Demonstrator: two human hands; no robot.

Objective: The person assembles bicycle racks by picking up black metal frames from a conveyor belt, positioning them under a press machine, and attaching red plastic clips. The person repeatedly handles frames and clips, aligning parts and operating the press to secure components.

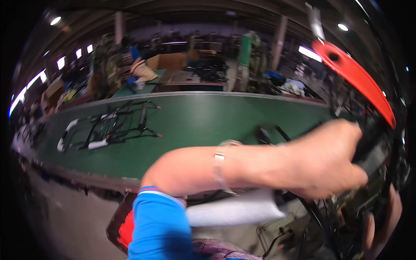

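Observation:
My left forearm, in a blue sleeve with a metal bracelet, reaches to the right across the front edge of the table. My left hand point(329, 160) is closed and blurred by motion, its fingers curled over dark parts at the right that I cannot make out. At the lower right rim, my right hand point(385, 225) shows only in part, beside black tubes; its grip is unclear. Below my left forearm lies a white wrapped roll point(238, 210), with black tubing near its right end. A red curved handle point(357, 78) hangs above my left hand.
A black tubular frame point(115, 123) with white sleeves and red tips lies on the left of the green table point(195, 117). Behind the table are a large cardboard box point(169, 63) with dark parts beside it, green machines and a person point(136, 65) in blue.

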